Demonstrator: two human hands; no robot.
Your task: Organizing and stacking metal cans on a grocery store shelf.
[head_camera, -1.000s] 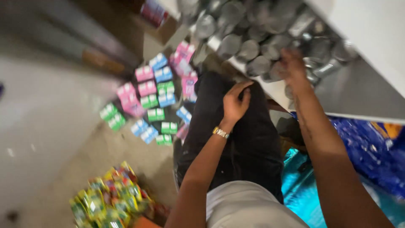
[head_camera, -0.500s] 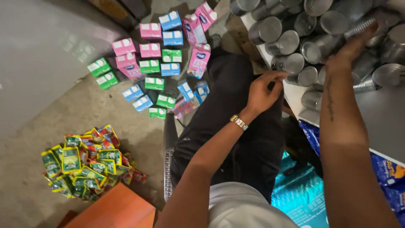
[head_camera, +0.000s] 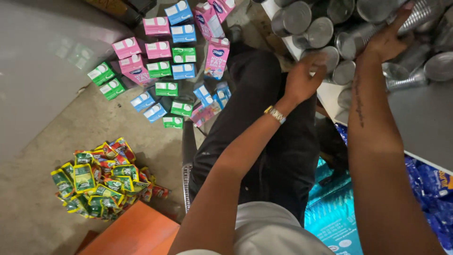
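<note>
Bench: we see a grey-white bench (head_camera: 420,118) at upper right, carrying the tins.
Floor: bare concrete floor (head_camera: 56,123), with pink, blue and green cardboard cartons (head_camera: 160,61) spread flat and a heap of green and yellow foil sachets (head_camera: 101,184) nearer us.
Packs below: shiny blue plastic bags (head_camera: 424,184) lie under the bench edge.
Tins: a crowd of unlabelled silver metal cans (head_camera: 325,33), most lying on their sides with round ends toward us, long axes running away from us into the bench.
Right hand (head_camera: 387,40): we find it deepest among the cans, fingers spread and resting on one ribbed can; a closed grip is not shown.
Left hand (head_camera: 302,80): at the bench edge, fingers half curled and apart, touching the round end of the nearest can; whether it has hold we cannot tell.
Key relation: the cans lie ahead and to the right of both hands; the right hand is nearer the pile's middle.
</note>
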